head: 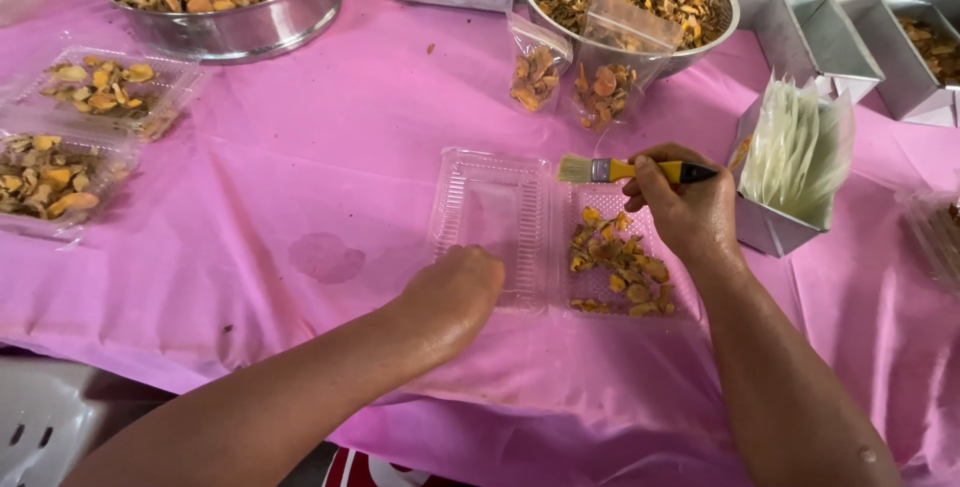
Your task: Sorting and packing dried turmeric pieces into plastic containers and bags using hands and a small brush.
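On pink cloth [300, 197] | left hand [455, 292] curled, pressing open clamshell [495, 212] lid | right hand [685, 207] pinching brush [620, 170] (yellow handle) above dried slices [620, 262]

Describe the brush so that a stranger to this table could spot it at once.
On the pink plastic tablecloth, find the open clear plastic clamshell box near the middle, its right half holding dried orange-yellow slices. Just above that half, the right hand holds the small yellow-handled paintbrush level, pale bristles pointing left. It is the only tool in view.
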